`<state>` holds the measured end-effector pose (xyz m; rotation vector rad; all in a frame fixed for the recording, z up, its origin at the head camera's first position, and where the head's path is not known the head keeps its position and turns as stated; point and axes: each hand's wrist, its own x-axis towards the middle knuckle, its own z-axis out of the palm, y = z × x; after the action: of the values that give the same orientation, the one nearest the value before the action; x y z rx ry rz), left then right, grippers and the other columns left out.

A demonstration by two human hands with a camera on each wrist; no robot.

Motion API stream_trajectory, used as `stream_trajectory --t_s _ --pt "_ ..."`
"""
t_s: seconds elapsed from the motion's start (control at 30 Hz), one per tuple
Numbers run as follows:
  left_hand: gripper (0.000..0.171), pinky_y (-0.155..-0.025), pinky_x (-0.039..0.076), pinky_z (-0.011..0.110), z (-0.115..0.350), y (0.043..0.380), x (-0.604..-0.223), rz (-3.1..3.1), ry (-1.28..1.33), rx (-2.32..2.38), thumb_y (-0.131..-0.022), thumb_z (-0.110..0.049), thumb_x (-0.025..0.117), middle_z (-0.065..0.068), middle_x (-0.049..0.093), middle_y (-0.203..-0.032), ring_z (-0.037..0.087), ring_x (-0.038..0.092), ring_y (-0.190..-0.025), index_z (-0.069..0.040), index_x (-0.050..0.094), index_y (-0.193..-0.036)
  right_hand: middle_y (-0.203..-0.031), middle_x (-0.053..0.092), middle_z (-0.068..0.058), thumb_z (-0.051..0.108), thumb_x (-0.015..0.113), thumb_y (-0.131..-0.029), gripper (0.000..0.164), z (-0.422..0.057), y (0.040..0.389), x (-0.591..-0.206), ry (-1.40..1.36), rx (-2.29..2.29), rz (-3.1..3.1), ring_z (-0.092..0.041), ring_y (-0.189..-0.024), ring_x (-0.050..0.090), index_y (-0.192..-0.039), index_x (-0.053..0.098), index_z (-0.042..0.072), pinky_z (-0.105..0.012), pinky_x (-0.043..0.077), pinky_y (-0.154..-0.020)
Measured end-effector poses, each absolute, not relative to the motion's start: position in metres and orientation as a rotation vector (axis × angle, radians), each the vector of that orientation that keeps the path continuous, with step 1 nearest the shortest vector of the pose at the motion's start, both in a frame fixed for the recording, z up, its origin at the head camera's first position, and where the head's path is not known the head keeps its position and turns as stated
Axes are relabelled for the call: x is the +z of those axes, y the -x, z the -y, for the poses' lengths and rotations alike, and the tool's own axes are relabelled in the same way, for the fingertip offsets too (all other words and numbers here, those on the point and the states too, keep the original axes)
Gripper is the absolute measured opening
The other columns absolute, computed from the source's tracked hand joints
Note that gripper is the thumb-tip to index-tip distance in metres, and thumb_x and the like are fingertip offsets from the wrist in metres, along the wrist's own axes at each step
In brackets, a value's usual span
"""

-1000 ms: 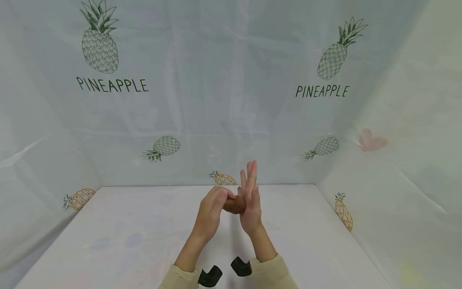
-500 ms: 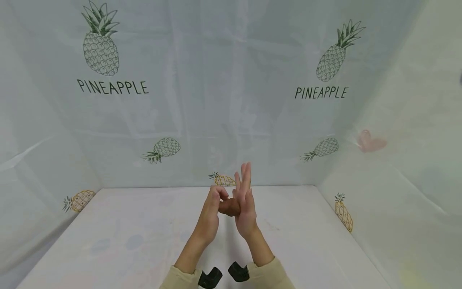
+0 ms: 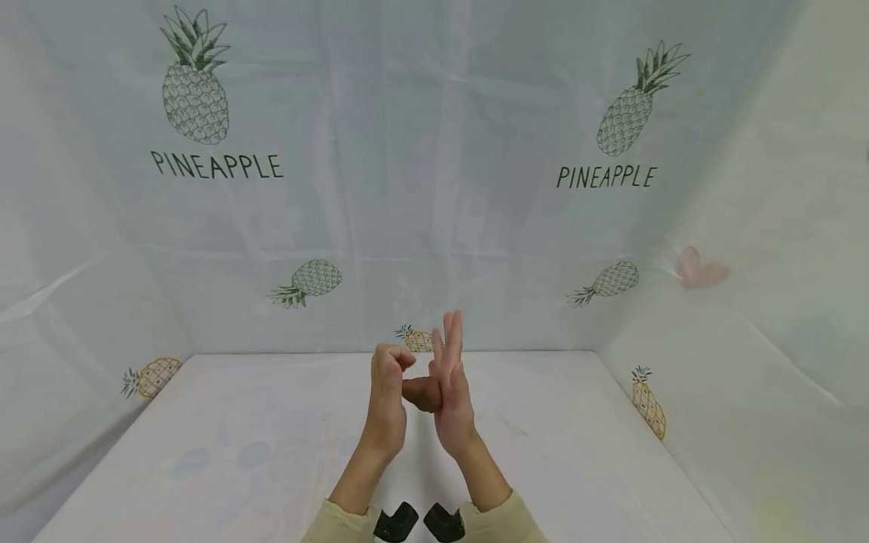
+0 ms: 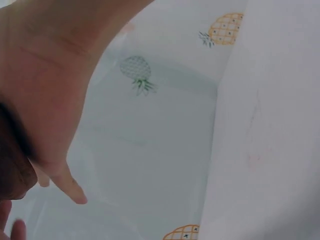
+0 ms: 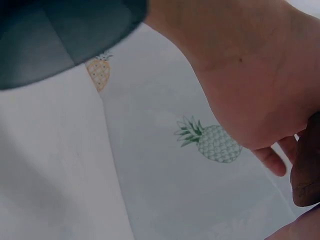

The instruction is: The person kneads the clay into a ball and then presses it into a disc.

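Note:
A lump of brown clay (image 3: 422, 394) is pressed between the two palms above the white table. The left hand (image 3: 387, 396), on its left side, has its fingers bent over toward the right, above and behind the lump. From the other side the right hand (image 3: 451, 396) presses its palm on the lump, fingers straight and pointing up. In the left wrist view the right hand (image 4: 50, 95) lies against the dark lump (image 4: 12, 172) at the left edge. The right wrist view shows the left hand (image 5: 250, 80) beside the creased lump (image 5: 306, 170), which the frame edge cuts off.
Below the hands extends the white tabletop (image 3: 237, 467). A pale sheet (image 3: 434, 188) printed with pineapples closes off the back and both sides. Black wrist cameras sit at both beige cuffs, the left one (image 3: 397, 522) and the right one (image 3: 444, 522) close together.
Both hands and the lump have shifted left. The left hand has turned more upright, its fingers drawing back from the right palm, and more of the lump shows. The wrist cameras have come closer together.

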<state>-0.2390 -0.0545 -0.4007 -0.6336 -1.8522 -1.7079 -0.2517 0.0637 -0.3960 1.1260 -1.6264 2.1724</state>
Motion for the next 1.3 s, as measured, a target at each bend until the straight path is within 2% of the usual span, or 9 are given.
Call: stream_trajectory --t_s 0.07,0.17,0.27,0.37,0.77,0.83,0.93,1.13,1.3 --pt "0.053 -0.114 0.024 0.052 0.057 0.240 -0.402 1.820 0.676 -1.769 -0.117 -0.041 0.012 0.009 0.045 -0.141 0.024 0.036 -0.137 -0.003 0.045 -0.136 -0.175 -0.022 0.011 0.051 0.005 -0.110 0.065 -0.062 0.251 -0.396 -1.128 2.154 1.640 -0.033 -0.162 -0.019 -0.168 -0.019 0.036 -0.072 -0.014 -0.121" --pt "0.061 -0.123 0.001 0.068 0.061 0.240 -0.401 1.779 0.767 -1.879 -0.116 -0.044 0.006 0.003 0.021 -0.170 0.022 0.010 -0.159 -0.014 0.024 -0.165 -0.175 -0.022 0.010 0.050 0.003 -0.110 0.065 -0.061 0.249 -0.396 -1.134 2.126 1.668 -0.032 -0.162 -0.018 -0.168 -0.020 0.035 -0.072 -0.016 -0.121" --pt "0.063 -0.120 -0.011 0.075 0.064 0.241 -0.398 1.756 0.833 -1.954 -0.113 -0.051 0.003 -0.010 -0.002 -0.178 0.017 -0.011 -0.163 -0.030 0.004 -0.172 -0.175 -0.022 0.011 0.051 0.004 -0.109 0.065 -0.061 0.249 -0.395 -1.130 2.114 1.675 -0.029 -0.163 -0.017 -0.168 -0.020 0.036 -0.071 -0.016 -0.122" --pt "0.063 -0.119 -0.016 0.075 0.065 0.241 -0.395 1.745 0.845 -1.953 -0.112 -0.056 0.004 -0.015 -0.015 -0.176 0.014 -0.021 -0.161 -0.037 -0.008 -0.170 -0.176 -0.021 0.012 0.051 0.005 -0.109 0.064 -0.061 0.247 -0.395 -1.128 2.101 1.680 -0.027 -0.163 -0.016 -0.168 -0.019 0.039 -0.070 -0.016 -0.122" --pt "0.066 -0.119 -0.020 0.072 0.070 0.233 -0.385 1.714 0.822 -2.003 -0.110 -0.062 0.004 -0.018 -0.024 -0.173 0.011 -0.027 -0.159 -0.040 -0.021 -0.166 -0.176 -0.023 0.011 0.060 0.012 -0.111 0.068 -0.060 0.241 -0.395 -1.261 2.013 1.696 -0.020 -0.163 -0.018 -0.167 -0.020 0.039 -0.070 -0.017 -0.120" --pt "0.066 -0.117 -0.023 0.073 0.070 0.234 -0.385 1.773 0.849 -1.990 -0.108 -0.065 0.001 -0.018 -0.027 -0.172 0.012 -0.031 -0.157 -0.041 -0.021 -0.165 -0.176 -0.023 0.009 0.059 0.010 -0.111 0.068 -0.062 0.240 -0.393 -1.259 1.991 1.688 -0.013 -0.164 -0.005 -0.167 -0.021 0.037 -0.070 -0.017 -0.121" --pt "0.067 -0.114 -0.026 0.072 0.067 0.234 -0.387 1.870 0.905 -1.946 -0.106 -0.069 -0.001 -0.020 -0.031 -0.171 0.012 -0.036 -0.155 -0.044 -0.023 -0.164 -0.176 -0.024 0.008 0.054 0.004 -0.112 0.064 -0.066 0.239 -0.389 -1.232 1.986 1.671 -0.007 -0.163 -0.001 -0.167 -0.022 0.036 -0.067 -0.017 -0.123" --pt "0.068 -0.114 -0.027 0.071 0.056 0.228 -0.388 1.936 0.977 -1.873 -0.106 -0.069 0.001 -0.020 -0.030 -0.172 0.012 -0.033 -0.157 -0.043 -0.021 -0.165 -0.176 -0.024 0.008 0.052 -0.001 -0.111 0.062 -0.075 0.240 -0.381 -1.168 2.003 1.658 -0.018 -0.163 -0.017 -0.167 -0.023 0.035 -0.064 -0.018 -0.124" --pt "0.066 -0.115 -0.022 0.074 0.053 0.220 -0.384 1.833 1.048 -1.932 -0.107 -0.066 -0.003 -0.017 -0.029 -0.173 0.011 -0.030 -0.158 -0.040 -0.020 -0.166 -0.177 -0.022 0.006 0.053 0.000 -0.112 0.061 -0.075 0.239 -0.383 -1.172 1.995 1.705 -0.013 -0.165 0.003 -0.167 -0.021 0.038 -0.063 -0.017 -0.124"
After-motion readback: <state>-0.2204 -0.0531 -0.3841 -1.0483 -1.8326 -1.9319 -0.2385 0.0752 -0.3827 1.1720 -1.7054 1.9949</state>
